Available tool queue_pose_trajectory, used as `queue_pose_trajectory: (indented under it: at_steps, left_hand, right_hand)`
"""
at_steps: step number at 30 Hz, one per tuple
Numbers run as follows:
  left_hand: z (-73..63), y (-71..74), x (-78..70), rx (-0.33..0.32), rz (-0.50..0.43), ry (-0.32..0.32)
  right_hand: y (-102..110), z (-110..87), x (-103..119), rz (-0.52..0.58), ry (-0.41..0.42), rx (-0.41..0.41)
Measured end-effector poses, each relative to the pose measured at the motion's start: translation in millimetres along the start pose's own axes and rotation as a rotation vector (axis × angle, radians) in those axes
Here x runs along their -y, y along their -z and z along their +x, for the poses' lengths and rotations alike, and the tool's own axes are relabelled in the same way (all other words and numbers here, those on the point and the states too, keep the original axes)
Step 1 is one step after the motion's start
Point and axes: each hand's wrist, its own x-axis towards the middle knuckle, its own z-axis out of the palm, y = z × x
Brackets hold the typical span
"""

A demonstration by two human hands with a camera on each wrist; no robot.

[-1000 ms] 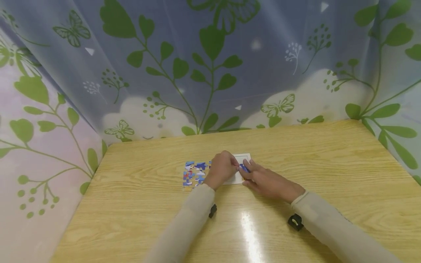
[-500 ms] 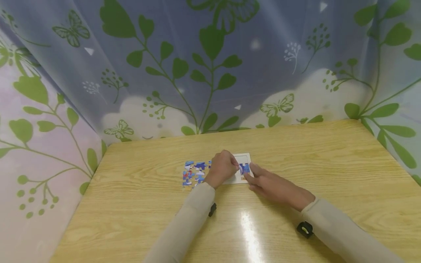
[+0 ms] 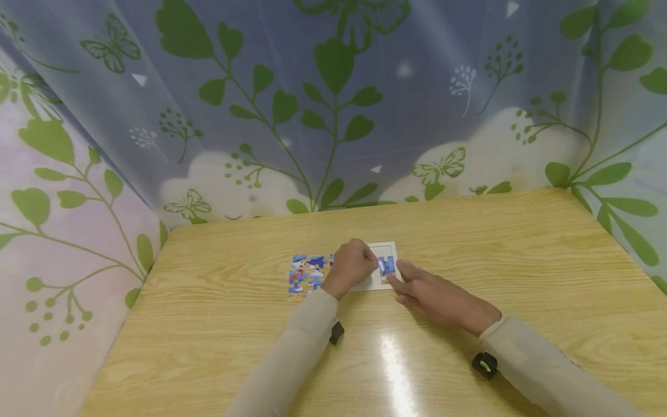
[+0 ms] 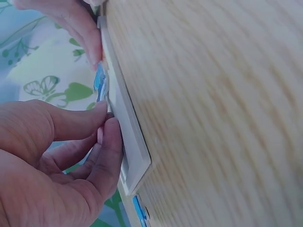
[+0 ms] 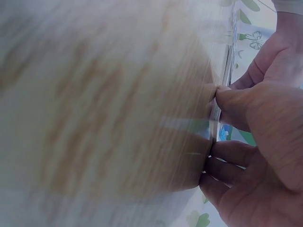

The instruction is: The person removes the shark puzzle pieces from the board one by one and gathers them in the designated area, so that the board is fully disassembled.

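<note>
In the head view a white puzzle tray (image 3: 372,284) lies on the table, partly covered by my left hand (image 3: 350,267). My left thumb and forefinger pinch a jigsaw piece (image 3: 382,267), blue and white, beside joined blue pieces (image 3: 389,264) at the tray's right side. The left wrist view shows these fingertips low over the tray (image 4: 135,153), the held piece mostly hidden. My right hand (image 3: 443,298) rests at the tray's right end, its fingers fairly straight. In the right wrist view my right hand (image 5: 265,137) has its thumb and fingertips down along the tray's edge.
Several loose jigsaw pieces (image 3: 306,274) lie in a cluster left of the tray, some behind my left hand. The wooden table (image 3: 219,347) meets a leaf-patterned curtain (image 3: 271,145) at the back. Dark wrist devices show under both sleeves.
My right hand has drawn back to the right from the joined pieces to the tray's right edge, uncovering them. The left hand has barely moved and still pinches its piece.
</note>
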Motion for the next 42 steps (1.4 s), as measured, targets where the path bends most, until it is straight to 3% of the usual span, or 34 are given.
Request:
queue_pose_trajectory:
  at_steps: [11, 17, 26, 35, 42]
  left_hand:
    - [-2.2, 1.4, 3.2, -0.046, -0.051, 0.029]
    - [-8.9, 10.4, 5.5, -0.087, -0.081, 0.025]
    - [-22.7, 32.1, 27.6, -0.111, -0.095, 0.056]
    - [-40.9, 50.7, 48.3, -0.112, -0.136, 0.091]
    - [-45.7, 56.5, 59.2, -0.113, -0.067, 0.141]
  right_hand:
    - [-1.1, 1.5, -2.2, -0.008, 0.027, -0.01]
    - [-1.6, 1.4, -1.9, 0.0, 0.005, 0.004]
    - [-1.1, -0.1, -0.6, 0.012, -0.025, 0.011]
    - [-1.8, -0.2, -3.2, -0.001, 0.004, 0.0]
    - [-3.1, -0.5, -4.8, -0.004, 0.015, -0.006]
